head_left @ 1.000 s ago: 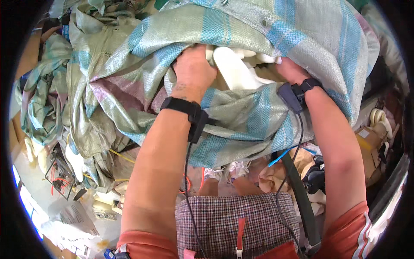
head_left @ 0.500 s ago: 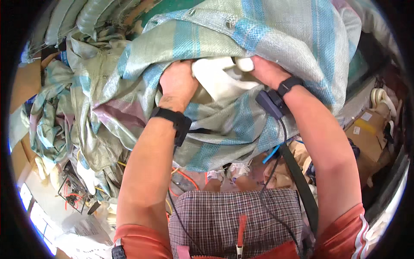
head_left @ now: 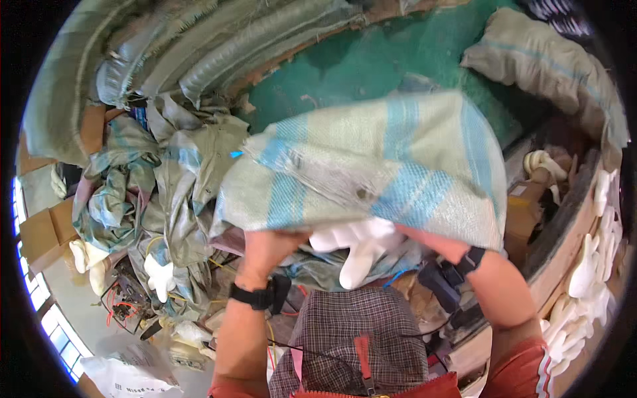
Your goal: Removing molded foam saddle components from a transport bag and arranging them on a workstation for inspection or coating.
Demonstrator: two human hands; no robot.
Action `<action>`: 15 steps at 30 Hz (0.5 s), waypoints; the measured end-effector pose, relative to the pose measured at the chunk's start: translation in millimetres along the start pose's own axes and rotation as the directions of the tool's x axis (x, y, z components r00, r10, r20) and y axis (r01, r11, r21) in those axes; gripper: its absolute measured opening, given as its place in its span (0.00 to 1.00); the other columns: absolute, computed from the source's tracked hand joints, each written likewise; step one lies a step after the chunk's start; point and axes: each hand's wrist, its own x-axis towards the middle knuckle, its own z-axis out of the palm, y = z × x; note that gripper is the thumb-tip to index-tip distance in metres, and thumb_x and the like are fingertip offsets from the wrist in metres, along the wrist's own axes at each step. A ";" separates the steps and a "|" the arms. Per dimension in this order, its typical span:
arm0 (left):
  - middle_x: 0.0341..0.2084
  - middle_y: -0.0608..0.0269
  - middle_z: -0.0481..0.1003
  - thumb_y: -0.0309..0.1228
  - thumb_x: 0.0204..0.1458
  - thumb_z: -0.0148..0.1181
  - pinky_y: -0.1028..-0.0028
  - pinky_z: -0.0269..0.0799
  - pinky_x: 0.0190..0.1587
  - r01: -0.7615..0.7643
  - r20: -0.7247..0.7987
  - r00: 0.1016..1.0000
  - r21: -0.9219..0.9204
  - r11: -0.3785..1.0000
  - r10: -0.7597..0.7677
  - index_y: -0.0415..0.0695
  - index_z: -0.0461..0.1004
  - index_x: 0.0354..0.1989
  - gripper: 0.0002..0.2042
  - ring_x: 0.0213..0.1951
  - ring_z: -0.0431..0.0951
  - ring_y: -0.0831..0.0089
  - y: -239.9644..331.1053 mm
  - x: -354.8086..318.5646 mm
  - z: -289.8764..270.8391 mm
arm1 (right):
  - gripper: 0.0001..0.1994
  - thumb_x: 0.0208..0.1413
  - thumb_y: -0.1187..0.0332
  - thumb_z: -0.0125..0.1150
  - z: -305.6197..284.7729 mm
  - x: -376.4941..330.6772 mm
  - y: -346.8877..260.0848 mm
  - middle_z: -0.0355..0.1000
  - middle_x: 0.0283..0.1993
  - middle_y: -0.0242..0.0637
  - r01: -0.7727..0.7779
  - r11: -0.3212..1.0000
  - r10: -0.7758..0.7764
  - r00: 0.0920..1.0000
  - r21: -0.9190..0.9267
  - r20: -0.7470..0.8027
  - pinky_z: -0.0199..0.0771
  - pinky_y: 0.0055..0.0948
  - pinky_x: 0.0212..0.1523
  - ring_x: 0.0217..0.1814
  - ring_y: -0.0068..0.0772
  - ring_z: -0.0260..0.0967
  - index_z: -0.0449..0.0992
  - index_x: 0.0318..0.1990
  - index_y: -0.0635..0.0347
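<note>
A large woven sack (head_left: 345, 142), pale green-grey with blue stripes, lies before me with its mouth toward my body. White gloves (head_left: 361, 249) poke out of that mouth, one finger-like end hanging down. My left hand (head_left: 269, 251) is closed on the sack's lower edge, left of the gloves, with its fingertips tucked beneath the cloth. At the right part of the edge, my right hand (head_left: 434, 240) holds the sack too; the fabric covers most of its fingers. How many gloves are inside is hidden.
A green surface (head_left: 345, 69) extends behind the sack. Filled sacks (head_left: 259, 50) are stacked at the far left, and another bulging sack (head_left: 531, 63) lies far right. Crumpled sacks (head_left: 179, 172) heap on the left. More white gloves (head_left: 584, 278) pile up at the right edge, beyond a wooden board.
Both hands have come nearer to my body, pulling the sack's mouth with them. The sack lies flatter, uncovering the green surface behind, and the white gloves stick out further.
</note>
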 end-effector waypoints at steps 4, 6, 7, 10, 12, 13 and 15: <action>0.38 0.57 0.77 0.34 0.30 0.74 0.63 0.72 0.45 -0.134 -0.076 0.987 0.129 0.983 0.145 0.44 0.76 0.41 0.25 0.40 0.76 0.57 79.4 -56.1 -12.3 | 0.22 0.50 0.62 0.59 -27.4 -64.9 -31.5 0.69 0.51 0.45 0.005 0.998 -0.005 1.000 0.063 0.015 0.63 0.39 0.57 0.55 0.45 0.65 0.69 0.53 0.55; 0.35 0.59 0.76 0.35 0.27 0.72 0.63 0.73 0.41 -0.343 0.081 0.934 0.467 0.815 0.347 0.47 0.79 0.36 0.21 0.36 0.75 0.55 134.4 -78.5 -30.3 | 0.21 0.46 0.65 0.61 -31.9 -111.3 -28.8 0.70 0.48 0.44 -0.030 0.981 0.030 1.000 0.190 0.001 0.64 0.40 0.55 0.52 0.46 0.67 0.70 0.50 0.55; 0.34 0.61 0.75 0.36 0.26 0.72 0.63 0.72 0.37 -0.328 0.088 0.941 0.481 0.813 0.328 0.50 0.80 0.31 0.18 0.34 0.73 0.55 149.1 -93.6 -45.8 | 0.21 0.44 0.66 0.61 -34.1 -115.8 -38.5 0.70 0.47 0.44 -0.007 0.955 0.002 1.000 0.295 0.014 0.65 0.41 0.54 0.51 0.47 0.68 0.71 0.49 0.56; 0.34 0.62 0.75 0.35 0.23 0.73 0.63 0.71 0.38 -0.309 0.098 0.945 0.581 0.753 0.312 0.50 0.79 0.29 0.18 0.35 0.73 0.57 190.1 -139.0 -93.1 | 0.23 0.42 0.68 0.62 -86.0 -130.0 -118.3 0.69 0.48 0.44 -0.018 0.971 -0.009 0.994 0.236 0.111 0.69 0.39 0.50 0.48 0.48 0.69 0.70 0.50 0.56; 0.36 0.62 0.75 0.35 0.24 0.73 0.64 0.73 0.36 -0.350 0.135 0.927 0.643 0.681 0.349 0.49 0.80 0.31 0.19 0.35 0.72 0.57 222.8 -166.8 -120.3 | 0.25 0.42 0.67 0.63 -115.6 -150.4 -156.6 0.68 0.48 0.43 -0.063 0.970 0.039 0.994 0.236 0.104 0.70 0.38 0.48 0.48 0.47 0.69 0.68 0.52 0.57; 0.37 0.61 0.75 0.35 0.22 0.73 0.64 0.72 0.36 -0.364 0.148 0.921 0.659 0.658 0.361 0.48 0.80 0.32 0.21 0.36 0.72 0.57 245.6 -180.9 -128.6 | 0.28 0.42 0.66 0.64 -128.2 -166.9 -167.7 0.67 0.48 0.42 -0.125 0.964 0.098 0.987 0.234 0.124 0.71 0.37 0.47 0.48 0.47 0.70 0.66 0.54 0.57; 0.37 0.60 0.75 0.34 0.20 0.74 0.63 0.72 0.36 -0.419 0.176 0.885 0.704 0.573 0.431 0.47 0.79 0.32 0.22 0.36 0.72 0.57 297.1 -209.1 -147.5 | 0.30 0.38 0.64 0.67 -135.7 -196.3 -181.2 0.68 0.44 0.38 -0.102 0.960 0.113 0.993 0.259 -0.028 0.73 0.36 0.41 0.46 0.42 0.69 0.68 0.53 0.55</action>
